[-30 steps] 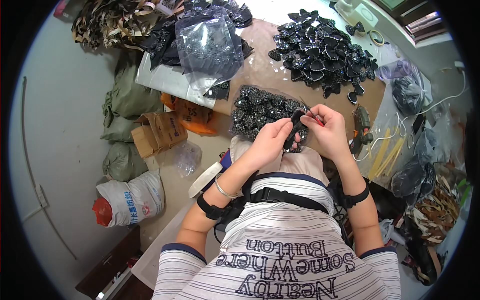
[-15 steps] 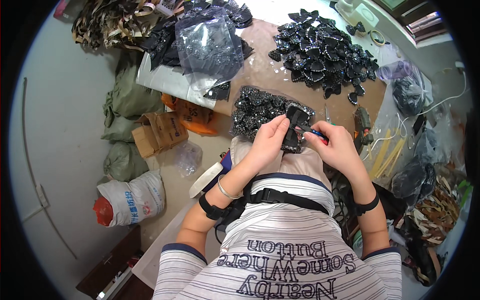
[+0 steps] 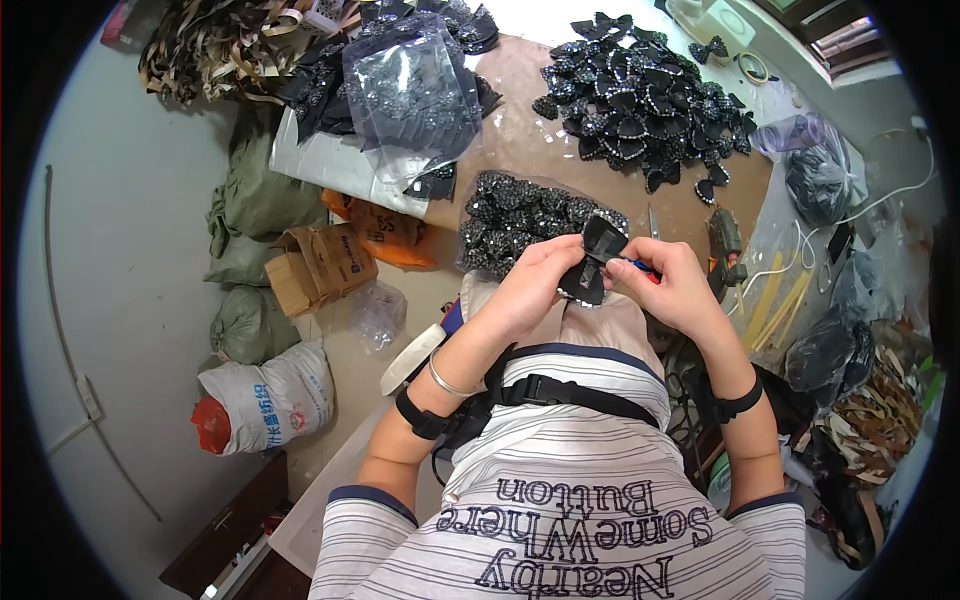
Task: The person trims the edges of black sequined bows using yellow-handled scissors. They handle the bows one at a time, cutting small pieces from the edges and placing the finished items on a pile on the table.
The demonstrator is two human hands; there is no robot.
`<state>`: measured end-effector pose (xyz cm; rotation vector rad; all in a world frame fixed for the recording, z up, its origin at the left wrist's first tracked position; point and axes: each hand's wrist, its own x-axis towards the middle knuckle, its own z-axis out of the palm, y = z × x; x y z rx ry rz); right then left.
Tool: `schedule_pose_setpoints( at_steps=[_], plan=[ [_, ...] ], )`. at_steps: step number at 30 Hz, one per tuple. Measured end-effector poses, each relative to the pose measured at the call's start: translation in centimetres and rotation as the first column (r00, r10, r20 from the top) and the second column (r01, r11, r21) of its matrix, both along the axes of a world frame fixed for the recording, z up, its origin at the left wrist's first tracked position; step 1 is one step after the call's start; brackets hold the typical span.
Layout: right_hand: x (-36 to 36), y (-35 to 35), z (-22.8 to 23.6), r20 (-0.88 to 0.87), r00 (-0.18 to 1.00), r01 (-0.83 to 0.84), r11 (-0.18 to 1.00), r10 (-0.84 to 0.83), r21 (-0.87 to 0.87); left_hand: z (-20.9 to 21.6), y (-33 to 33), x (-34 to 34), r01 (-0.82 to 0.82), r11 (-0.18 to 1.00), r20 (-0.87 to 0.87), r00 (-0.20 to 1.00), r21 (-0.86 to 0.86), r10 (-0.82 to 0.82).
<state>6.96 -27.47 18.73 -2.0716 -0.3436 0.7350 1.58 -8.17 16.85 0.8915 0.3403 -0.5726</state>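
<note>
Over my lap, my left hand (image 3: 545, 278) is closed on a black bow (image 3: 604, 238) edged with shiny beads, its dark plain side showing. Thumb and fingertips of my right hand (image 3: 678, 288) meet at the bow's middle. That hand also grips a small tool with a blue and red handle (image 3: 645, 270); its working end is hidden, so its exact kind cannot be told. Just beyond the bow, a clear bag of black sequinned bows (image 3: 520, 215) lies at the table's near edge.
A heap of black bows (image 3: 640, 105) covers the table's far right. Stacked black pieces under a clear plastic bag (image 3: 415, 95) sit far left. Scissors (image 3: 653, 221) and a glue gun (image 3: 726, 235) lie at right, near yellowish sticks (image 3: 780, 315). A cardboard box (image 3: 318, 267) stands left.
The bow has turned in my left hand, so both its wings now show. My right fingertips have come onto its middle, and the tool's metal end has dropped from sight.
</note>
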Motion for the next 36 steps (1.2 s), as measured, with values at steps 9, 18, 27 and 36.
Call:
schedule_pose_setpoints(
  at_steps=[9, 18, 27, 36],
  plan=[
    [-0.2, -0.2, -0.5, -0.248, 0.964, 0.140, 0.979, -0.100, 0.150, -0.3, 0.1, 0.5, -0.039, 0.993, 0.041, 0.999, 0.108, 0.035],
    [0.2, -0.7, 0.1, -0.497, 0.867, 0.046, 0.999, -0.026, 0.029, -1.0, -0.2, -0.4, -0.070, 0.968, 0.148, 0.988, 0.240, 0.035],
    [0.2, -1.5, -1.5, -0.672, 0.739, 0.140, 0.967, 0.042, 0.214, -0.8, 0.1, -0.6, -0.076, 0.992, 0.060, 0.996, 0.096, 0.070],
    [0.3, -2.1, -2.5, -0.698, 0.714, 0.123, 0.971, 0.056, 0.204, -0.8, 0.0, -0.6, -0.043, 0.980, 0.105, 0.994, 0.193, 0.023]
  ],
)
